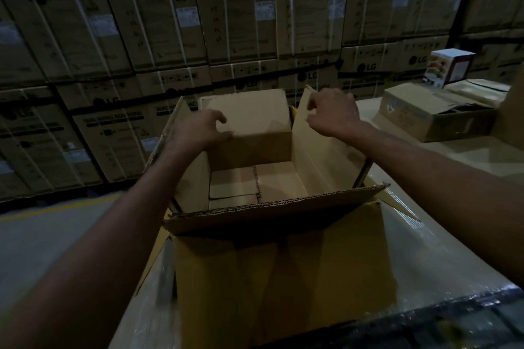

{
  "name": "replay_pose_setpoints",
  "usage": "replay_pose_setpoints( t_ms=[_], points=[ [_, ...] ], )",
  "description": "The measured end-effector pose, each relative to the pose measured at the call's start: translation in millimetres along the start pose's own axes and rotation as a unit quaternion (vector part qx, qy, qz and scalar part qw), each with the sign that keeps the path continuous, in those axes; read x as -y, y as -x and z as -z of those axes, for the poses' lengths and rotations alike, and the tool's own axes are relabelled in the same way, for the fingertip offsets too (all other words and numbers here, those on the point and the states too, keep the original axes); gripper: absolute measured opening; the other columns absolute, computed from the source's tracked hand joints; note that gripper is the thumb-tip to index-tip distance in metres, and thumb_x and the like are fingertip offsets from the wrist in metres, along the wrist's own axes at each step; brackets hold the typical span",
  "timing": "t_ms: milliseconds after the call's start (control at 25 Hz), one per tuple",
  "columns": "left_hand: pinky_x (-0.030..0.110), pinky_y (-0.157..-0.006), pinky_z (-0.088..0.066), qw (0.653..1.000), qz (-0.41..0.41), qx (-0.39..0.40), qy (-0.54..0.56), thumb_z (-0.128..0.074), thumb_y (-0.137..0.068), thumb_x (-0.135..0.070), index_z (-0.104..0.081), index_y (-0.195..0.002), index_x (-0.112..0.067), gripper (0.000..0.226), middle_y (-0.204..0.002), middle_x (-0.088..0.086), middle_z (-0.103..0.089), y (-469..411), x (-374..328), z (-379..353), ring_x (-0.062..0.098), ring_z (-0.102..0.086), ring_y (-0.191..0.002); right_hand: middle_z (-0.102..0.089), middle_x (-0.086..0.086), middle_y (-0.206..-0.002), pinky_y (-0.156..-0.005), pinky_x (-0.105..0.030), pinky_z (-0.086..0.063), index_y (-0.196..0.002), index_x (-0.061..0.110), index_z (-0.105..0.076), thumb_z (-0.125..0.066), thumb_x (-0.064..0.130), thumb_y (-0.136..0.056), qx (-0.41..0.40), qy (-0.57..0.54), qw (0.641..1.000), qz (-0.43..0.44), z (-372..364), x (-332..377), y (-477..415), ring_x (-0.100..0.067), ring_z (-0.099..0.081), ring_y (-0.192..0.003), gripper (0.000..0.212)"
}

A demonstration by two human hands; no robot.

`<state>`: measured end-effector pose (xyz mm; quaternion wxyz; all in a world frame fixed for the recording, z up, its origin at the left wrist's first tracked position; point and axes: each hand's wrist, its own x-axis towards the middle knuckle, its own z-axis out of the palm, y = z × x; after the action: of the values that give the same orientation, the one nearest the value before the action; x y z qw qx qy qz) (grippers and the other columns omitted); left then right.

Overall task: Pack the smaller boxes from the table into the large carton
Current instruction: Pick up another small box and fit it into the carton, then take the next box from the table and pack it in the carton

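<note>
1. Tall brown cartons (pixel 235 8) printed "WASHING MACHINE" stand stacked in rows like a wall at the back; some lower ones show the LG logo.
2. White straps (pixel 290 25) run over the fronts of these cartons.
3. Pale labels (pixel 187 16) are stuck on several of them.
4. The grey floor (pixel 42 235) at the left carries a yellow line (pixel 62 208).
5. A dark shiny thing (pixel 453 326) fills the lower right corner; I cannot tell what it is.

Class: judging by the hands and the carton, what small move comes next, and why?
Probably press the flaps outward, then release: left hand and right hand grip flaps of the large carton, which holds nothing yet; the small box waits at right.
</note>
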<state>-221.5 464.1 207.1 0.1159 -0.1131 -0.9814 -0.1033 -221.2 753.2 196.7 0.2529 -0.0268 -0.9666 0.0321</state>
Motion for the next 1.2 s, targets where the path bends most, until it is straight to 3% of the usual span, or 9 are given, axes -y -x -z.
replay_pose_setpoints(
  t_ms=[120,240,400,640,760,880,1040,1200],
  points=[
    [0.039,-0.088,-0.053,0.985,-0.035,-0.009,0.167,-0.067,-0.089,-0.056,-0.057,-0.136,-0.026,0.056,-0.130,0.001,-0.064,18,-38,4,0.016,-0.061,-0.111,-0.070,0.002,-0.106,-0.100,-0.048,-0.044,-0.110,0.025,-0.069,-0.069,0.033,-0.091,0.003,-0.061,0.998,0.008,18,8,18,-0.020,-0.063,-0.103,0.021],
    [0.041,-0.092,-0.054,0.979,-0.078,-0.047,0.183,-0.065,-0.091,-0.056,-0.056,-0.138,-0.028,0.056,-0.130,-0.003,-0.064,45,-77,5,0.014,-0.059,-0.113,-0.070,0.004,-0.107,-0.098,-0.048,-0.049,-0.111,0.027,-0.069,-0.068,0.038,-0.093,-0.014,-0.101,0.995,0.008,35,5,47,-0.016,-0.064,-0.103,0.022],
    [0.022,-0.078,-0.049,0.961,-0.117,-0.130,0.216,-0.062,-0.096,-0.046,-0.055,-0.140,-0.027,0.049,-0.130,-0.006,-0.065,95,-139,-6,0.001,-0.057,-0.106,-0.069,0.010,-0.109,-0.095,-0.043,-0.051,-0.112,0.030,-0.069,-0.068,0.044,-0.092,-0.069,-0.149,0.986,0.000,57,-27,98,-0.010,-0.062,-0.105,0.024],
    [0.038,-0.089,-0.058,0.934,-0.132,-0.193,0.269,-0.060,-0.098,-0.042,-0.056,-0.138,-0.028,0.042,-0.125,-0.010,-0.066,141,-243,-54,0.006,-0.060,-0.114,-0.069,0.015,-0.103,-0.079,-0.028,-0.047,-0.106,0.031,-0.072,-0.070,0.042,-0.092,-0.102,-0.195,0.974,-0.045,81,-137,182,-0.004,-0.060,-0.096,0.018],
    [0.033,-0.089,-0.056,0.919,-0.149,-0.190,0.311,-0.061,-0.099,-0.037,-0.057,-0.135,-0.027,0.038,-0.122,-0.010,-0.067,165,-310,-82,0.006,-0.061,-0.110,-0.069,0.015,-0.101,-0.081,-0.026,-0.048,-0.105,0.030,-0.074,-0.071,0.038,-0.093,-0.097,-0.215,0.969,-0.075,79,-201,224,-0.001,-0.060,-0.095,0.014],
    [0.026,-0.087,-0.052,0.927,-0.149,-0.161,0.305,-0.061,-0.099,-0.038,-0.056,-0.136,-0.031,0.038,-0.122,-0.012,-0.066,182,-370,-115,0.005,-0.060,-0.111,-0.071,0.012,-0.104,-0.085,-0.028,-0.052,-0.106,0.027,-0.074,-0.072,0.036,-0.093,-0.050,-0.213,0.971,-0.097,72,-264,260,-0.004,-0.062,-0.096,0.015],
    [0.035,-0.089,-0.056,0.929,-0.149,-0.098,0.325,-0.060,-0.100,-0.041,-0.056,-0.136,-0.033,0.038,-0.127,-0.014,-0.064,191,-429,-156,0.006,-0.058,-0.115,-0.072,0.013,-0.104,-0.084,-0.027,-0.053,-0.108,0.027,-0.074,-0.073,0.035,-0.092,-0.004,-0.213,0.970,-0.116,69,-333,293,-0.003,-0.063,-0.095,0.018],
    [0.035,-0.097,-0.053,0.933,-0.147,-0.056,0.322,-0.059,-0.099,-0.044,-0.057,-0.135,-0.034,0.038,-0.130,-0.016,-0.063,182,-473,-192,0.004,-0.055,-0.120,-0.071,0.018,-0.099,-0.084,-0.032,-0.057,-0.103,0.030,-0.073,-0.074,0.036,-0.090,-0.012,-0.243,0.957,-0.160,59,-385,308,0.000,-0.064,-0.093,0.015]
  ],
)
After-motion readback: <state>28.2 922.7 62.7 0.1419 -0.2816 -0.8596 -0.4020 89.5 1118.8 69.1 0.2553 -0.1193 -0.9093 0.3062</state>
